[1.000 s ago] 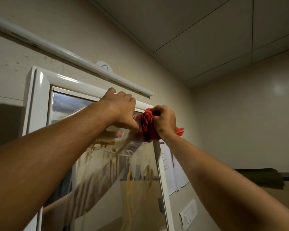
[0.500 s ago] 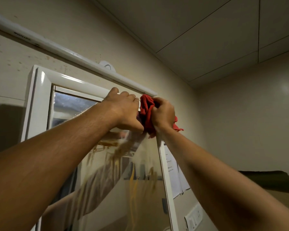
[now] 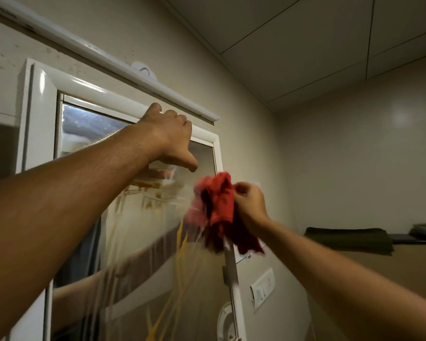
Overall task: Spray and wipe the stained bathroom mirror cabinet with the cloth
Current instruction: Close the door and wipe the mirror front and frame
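Right hand: right hand (image 3: 250, 205) fisted around a bunched red fabric cloth (image 3: 219, 207), at the mirror door's right edge, upper half.
Cloth handling: soft, light, floppy; loose tails hang below the fist. Best gathered into a pad in the palm so the tails don't drag.
Left hand: left hand (image 3: 169, 137) fingers curled over the glossy white cabinet frame (image 3: 84, 88), thumb out over the glass; seems to be bracing.
Mirror: stained glass mirror door (image 3: 143, 254), yellow-brown drips streaking down; looks slick and likely fragile, so press evenly.
Behind: white wall switch plate (image 3: 262, 286), well clear.
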Demonstrator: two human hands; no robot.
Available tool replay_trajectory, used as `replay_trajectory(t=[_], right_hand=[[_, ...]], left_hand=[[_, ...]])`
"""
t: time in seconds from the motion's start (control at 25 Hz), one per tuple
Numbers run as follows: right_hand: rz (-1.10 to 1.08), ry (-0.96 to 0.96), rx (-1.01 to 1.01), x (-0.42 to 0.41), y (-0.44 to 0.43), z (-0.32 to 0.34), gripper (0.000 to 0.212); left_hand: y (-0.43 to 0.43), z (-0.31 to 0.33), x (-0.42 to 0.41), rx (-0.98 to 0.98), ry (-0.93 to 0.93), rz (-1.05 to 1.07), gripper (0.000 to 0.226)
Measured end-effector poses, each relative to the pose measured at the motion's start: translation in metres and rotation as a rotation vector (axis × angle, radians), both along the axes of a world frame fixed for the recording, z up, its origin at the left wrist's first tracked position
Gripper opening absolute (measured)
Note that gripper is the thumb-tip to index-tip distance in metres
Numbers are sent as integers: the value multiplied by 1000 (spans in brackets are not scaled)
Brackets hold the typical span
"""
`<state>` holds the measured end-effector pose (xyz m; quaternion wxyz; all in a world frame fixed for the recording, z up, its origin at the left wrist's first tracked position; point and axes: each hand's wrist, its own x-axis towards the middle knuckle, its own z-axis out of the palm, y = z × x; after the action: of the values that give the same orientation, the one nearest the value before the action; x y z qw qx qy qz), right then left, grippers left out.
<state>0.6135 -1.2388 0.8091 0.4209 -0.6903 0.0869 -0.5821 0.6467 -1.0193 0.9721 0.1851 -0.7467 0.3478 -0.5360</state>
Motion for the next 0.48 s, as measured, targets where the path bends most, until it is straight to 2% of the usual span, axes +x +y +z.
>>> replay_trajectory(t=[0.12, 0.24, 0.36, 0.4, 0.48], right_hand=[[-100, -91, 24, 13, 6, 39, 18], [-1, -79, 56, 15, 10, -38, 14], [110, 58, 97, -7, 18, -118, 6], [123, 101, 106, -10, 16, -118, 7], [104, 102, 125, -5, 7, -76, 7]], left_hand=[[-1, 1, -1, 30, 9, 19, 112], [-1, -1, -2, 26, 0, 33, 110], [2, -5, -7, 33, -16, 55, 110], [-1, -12, -9, 46, -50, 78, 111], [-17, -33, -10, 76, -129, 107, 109]])
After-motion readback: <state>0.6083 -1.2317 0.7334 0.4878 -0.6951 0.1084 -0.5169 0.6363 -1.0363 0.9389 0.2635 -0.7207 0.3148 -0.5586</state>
